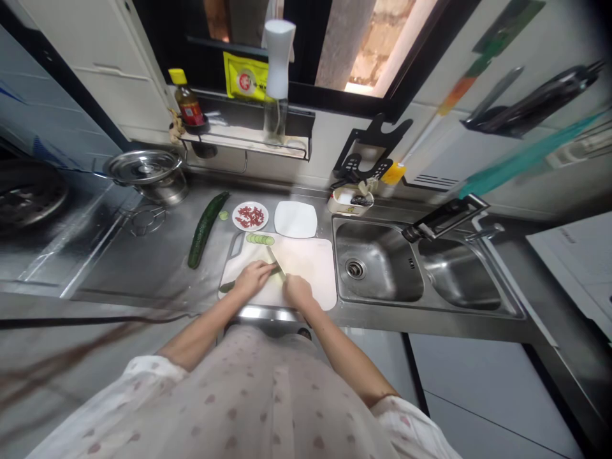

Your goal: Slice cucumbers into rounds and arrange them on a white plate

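A white cutting board (312,262) lies on the steel counter in front of me. My left hand (253,278) presses down on a dark green cucumber piece (227,287), whose ends stick out on both sides of the fingers. In my right hand (297,292) is a kitchen knife (276,260), its blade angled up and left at the cucumber's right end. Several thin cucumber slices (261,240) overlap in a row at the board's top left. Beyond the board stand a white plate with chopped red bits (250,217) and a plain white square plate (295,219).
A whole cucumber (206,231) lies left of the board, with a small cut end (223,215) beside it. A lidded steel pot (160,182) stands farther left. The double sink (377,261) borders the board on the right. A shelf (248,141) holds bottles above the counter.
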Motion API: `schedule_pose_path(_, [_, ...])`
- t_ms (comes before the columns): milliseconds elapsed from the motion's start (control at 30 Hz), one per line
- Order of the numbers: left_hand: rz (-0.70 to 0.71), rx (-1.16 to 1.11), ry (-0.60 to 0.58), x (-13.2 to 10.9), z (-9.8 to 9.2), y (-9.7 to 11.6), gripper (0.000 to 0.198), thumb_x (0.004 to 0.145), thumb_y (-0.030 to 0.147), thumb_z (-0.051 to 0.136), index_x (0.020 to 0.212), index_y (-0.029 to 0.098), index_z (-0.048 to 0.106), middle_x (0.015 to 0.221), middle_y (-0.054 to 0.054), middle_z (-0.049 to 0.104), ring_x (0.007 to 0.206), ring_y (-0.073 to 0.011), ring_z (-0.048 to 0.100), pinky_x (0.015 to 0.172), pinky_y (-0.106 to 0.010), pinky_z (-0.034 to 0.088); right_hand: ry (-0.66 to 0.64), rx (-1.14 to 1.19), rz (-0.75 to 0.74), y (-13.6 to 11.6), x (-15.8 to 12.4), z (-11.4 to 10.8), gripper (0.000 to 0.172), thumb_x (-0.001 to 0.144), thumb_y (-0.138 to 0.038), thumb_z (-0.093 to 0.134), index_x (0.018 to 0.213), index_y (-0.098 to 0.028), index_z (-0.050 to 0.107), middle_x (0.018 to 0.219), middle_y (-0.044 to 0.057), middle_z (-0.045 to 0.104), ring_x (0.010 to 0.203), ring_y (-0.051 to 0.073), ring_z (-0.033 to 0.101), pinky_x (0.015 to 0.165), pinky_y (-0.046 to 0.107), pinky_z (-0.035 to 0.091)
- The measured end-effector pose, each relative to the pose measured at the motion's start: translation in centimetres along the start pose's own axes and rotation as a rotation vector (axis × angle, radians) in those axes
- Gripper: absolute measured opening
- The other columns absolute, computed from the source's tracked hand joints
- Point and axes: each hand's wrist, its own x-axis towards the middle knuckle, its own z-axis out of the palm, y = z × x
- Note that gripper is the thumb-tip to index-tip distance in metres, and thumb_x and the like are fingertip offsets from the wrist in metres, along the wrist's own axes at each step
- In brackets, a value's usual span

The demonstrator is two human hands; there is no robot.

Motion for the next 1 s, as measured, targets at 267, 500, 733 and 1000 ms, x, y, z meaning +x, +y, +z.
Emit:
schedule_pose_path(267, [0.007,-0.014,0.008,0.1,-0.2,0.2,0.031,0.093,0.024,0.048,0.118,0.024,0.067,0.100,-0.007,0.065,0.092,-0.0164,0.059,0.084,-0.030,0.049,0.007,0.022,-0.012,-0.6,1.0,-0.4,0.032,0.091,-0.014,0.038,0.111,-0.013,0.063,0.104,0.014,0.069,0.099,0.021,0.065,0.078,0.028,0.046])
schedule_pose_path(500, [0.006,0.005,0.007,0.0,0.1,-0.2,0.032,0.093,0.024,0.048,0.118,0.025,0.066,0.099,-0.006,0.065,0.090,-0.0163,0.058,0.083,-0.029,0.049,-0.051,-0.002,0.031,0.6,-0.7,0.2,0.029,0.092,-0.018,0.039,0.109,-0.015,0.063,0.105,0.014,0.069,0.098,0.021,0.065,0.079,0.028,0.046])
schedule_pose_path(733, [0.008,0.002,0.004,0.0,-0.1,0.0,0.031,0.093,0.023,0.048,0.118,0.024,0.066,0.101,-0.006,0.065,0.091,-0.0165,0.059,0.083,-0.029,0.049,0.002,0.024,-0.002,-0.5,0.6,-0.2,0.032,0.091,-0.014,0.038,0.111,-0.013,0.063,0.106,0.014,0.068,0.100,0.020,0.064,0.081,0.027,0.045])
schedule_pose_path(1000, [0.011,0.002,0.014,0.0,0.0,-0.1,0.031,0.092,0.023,0.048,0.118,0.025,0.066,0.099,-0.006,0.065,0.091,-0.0160,0.059,0.083,-0.029,0.049,-0.004,0.035,0.009,-0.1,0.2,-0.1,0.033,0.092,-0.016,0.036,0.113,-0.013,0.062,0.107,0.014,0.068,0.099,0.021,0.064,0.080,0.027,0.046])
